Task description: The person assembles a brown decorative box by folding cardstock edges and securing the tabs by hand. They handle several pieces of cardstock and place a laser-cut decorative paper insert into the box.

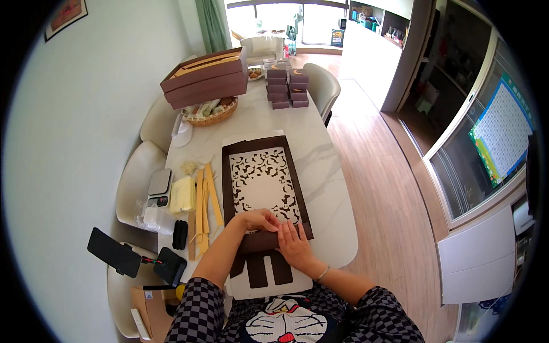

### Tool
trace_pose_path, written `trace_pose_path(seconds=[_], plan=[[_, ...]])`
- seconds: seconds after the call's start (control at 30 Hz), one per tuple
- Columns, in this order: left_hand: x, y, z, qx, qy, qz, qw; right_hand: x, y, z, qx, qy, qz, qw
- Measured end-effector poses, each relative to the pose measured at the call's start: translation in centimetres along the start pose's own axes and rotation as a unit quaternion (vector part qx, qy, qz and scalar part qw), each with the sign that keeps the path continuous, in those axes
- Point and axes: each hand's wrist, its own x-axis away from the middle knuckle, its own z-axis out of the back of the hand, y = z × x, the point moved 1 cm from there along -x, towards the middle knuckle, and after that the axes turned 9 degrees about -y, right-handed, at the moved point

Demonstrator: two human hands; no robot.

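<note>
A shallow dark brown cardboard box [227, 177] lies on the table in front of me, its white inside printed with a dark pattern. My left hand [257, 220] reaches over its near wall, thumb and fingers pinched together at the rim. Close beside it, my right hand [295, 246] has its fingers laid over the same wall, gripping near the right corner. The two hands' fingertips nearly meet. Toward me, an unfolded flap [255, 272] with dark strips on white extends to the table's near edge. What the fingertips press inside the wall is partly hidden.
Left of the box lie tan paper strips [200, 211], a yellow pack [183, 195], a scale [160, 183] and a phone on a stand [114, 251]. Farther back are a basket [210, 117], stacked brown boxes [206, 80] and small dark boxes [278, 86]. Chairs [137, 171] line the left side.
</note>
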Motion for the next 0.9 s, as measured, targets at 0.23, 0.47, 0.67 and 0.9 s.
trace_pose_path(seconds=[0.23, 0.47, 0.67, 0.9], plan=[[-1.1, -0.2, -0.9, -0.032, -0.038, 0.074, 0.996, 0.0, 0.2, 0.2, 0.015, -0.001, -0.002, 1.000], [-1.4, -0.1, -1.0, -0.056, -0.069, 0.108, 0.990, 0.1, 0.1, 0.4, 0.015, 0.023, -0.010, 1.000], [-1.6, -0.5, -0.5, -0.043, -0.083, 0.106, 0.990, 0.1, 0.2, 0.4, 0.015, 0.025, -0.002, 1.000], [-1.8, -1.2, 0.1, -0.050, -0.105, 0.073, 0.991, 0.1, 0.3, 0.3, 0.018, 0.030, 0.002, 0.999]])
